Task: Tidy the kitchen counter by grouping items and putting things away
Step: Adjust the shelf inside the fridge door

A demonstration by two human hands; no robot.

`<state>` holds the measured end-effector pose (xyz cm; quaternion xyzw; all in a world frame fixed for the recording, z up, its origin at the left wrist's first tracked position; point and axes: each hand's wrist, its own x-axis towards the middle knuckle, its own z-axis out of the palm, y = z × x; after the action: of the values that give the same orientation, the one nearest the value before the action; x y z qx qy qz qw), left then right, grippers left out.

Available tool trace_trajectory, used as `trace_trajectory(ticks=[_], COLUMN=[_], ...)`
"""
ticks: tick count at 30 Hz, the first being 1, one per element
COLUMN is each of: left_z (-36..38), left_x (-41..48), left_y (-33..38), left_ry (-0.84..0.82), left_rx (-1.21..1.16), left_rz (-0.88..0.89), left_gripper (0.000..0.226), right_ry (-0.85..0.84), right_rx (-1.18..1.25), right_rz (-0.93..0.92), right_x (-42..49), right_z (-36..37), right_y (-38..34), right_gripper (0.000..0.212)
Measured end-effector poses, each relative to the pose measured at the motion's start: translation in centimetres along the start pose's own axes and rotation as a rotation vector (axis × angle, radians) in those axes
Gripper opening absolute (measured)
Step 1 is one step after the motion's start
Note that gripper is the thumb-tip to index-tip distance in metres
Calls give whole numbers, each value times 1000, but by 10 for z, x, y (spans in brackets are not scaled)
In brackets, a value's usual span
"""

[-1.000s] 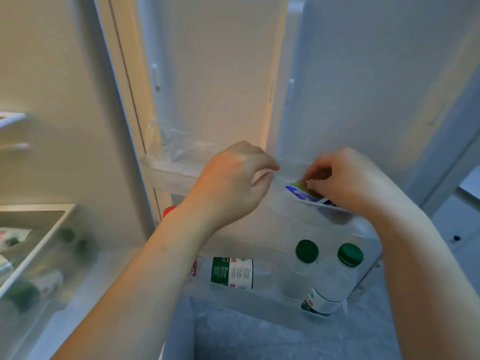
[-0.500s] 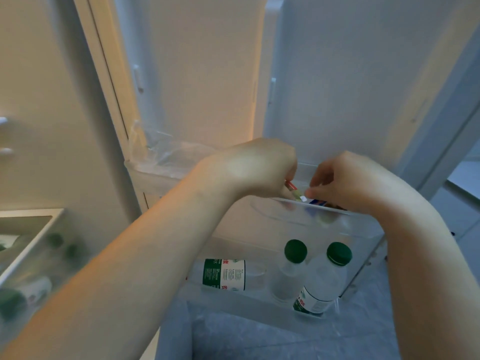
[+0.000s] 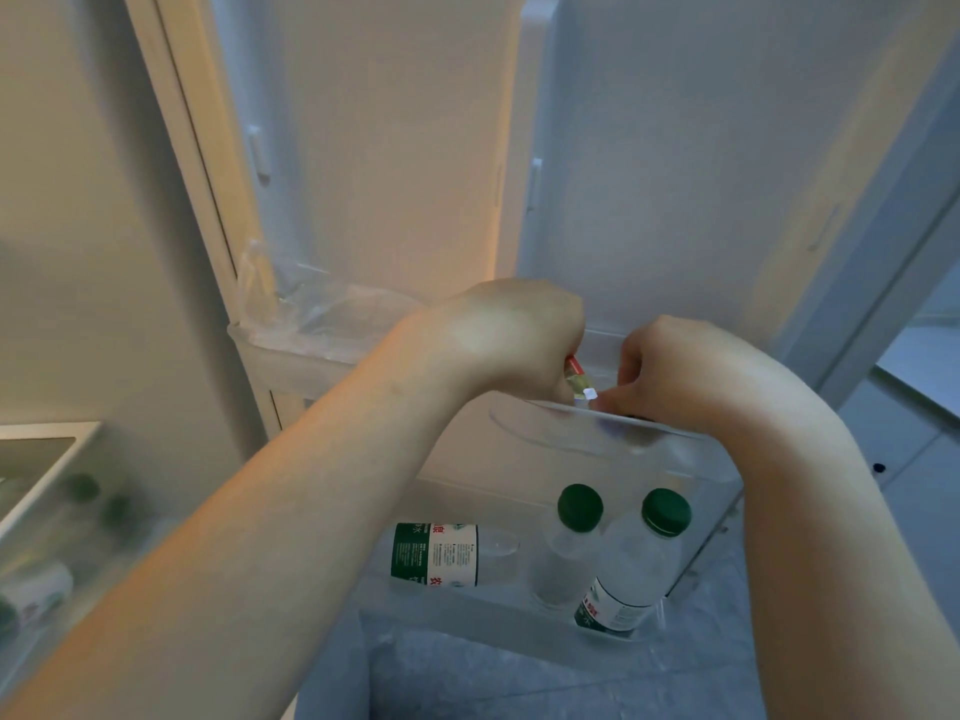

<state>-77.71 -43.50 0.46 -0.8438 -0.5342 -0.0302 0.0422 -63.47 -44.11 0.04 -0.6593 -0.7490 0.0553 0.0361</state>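
As left hand (image 3: 509,335) grips packet (image 3: 575,375), right hand (image 3: 680,371) curled beside, over door bin (image 3: 649,446).

Warm-lit white fridge door (image 3: 675,174), grey tiled floor (image 3: 914,444) beside it.

I'm reading red characters 泉 and 农 on the lying bottle's (image 3: 447,554) green-and-white label; the finer print is blurring.
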Motion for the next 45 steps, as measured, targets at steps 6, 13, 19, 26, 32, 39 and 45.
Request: trace_trajectory(ticks=[6,13,19,26,32,39,45], left_z=[1,5,6,-2,-7,-4,1], left_x=[-7,-11,-17,-35,-52,-68,-77], left_y=[-4,-7,-8,-18,-36,-55,-67], left_ry=[52,97,174,240,307,368,464], left_rx=[-66,-138,-192,-335,-444,-624,-772], left_rz=[18,7,33,25,-43,-138,-242], left_gripper=[32,31,25,19,44,47,48], right_ry=[-23,-71,49,186,294,349,447], right_rx=[-52,107,182,289,377,403,565], right_rz=[4,-42,-59,-79,-115,-178,-295], right_x=[-2,-1,3,2,1,-1,-5], right_z=[-3,-10,-6,-5,-4,1,9], right_y=[1,5,3,-5,-27,-54,-85], right_gripper=[39,31,38,15,4,3,4])
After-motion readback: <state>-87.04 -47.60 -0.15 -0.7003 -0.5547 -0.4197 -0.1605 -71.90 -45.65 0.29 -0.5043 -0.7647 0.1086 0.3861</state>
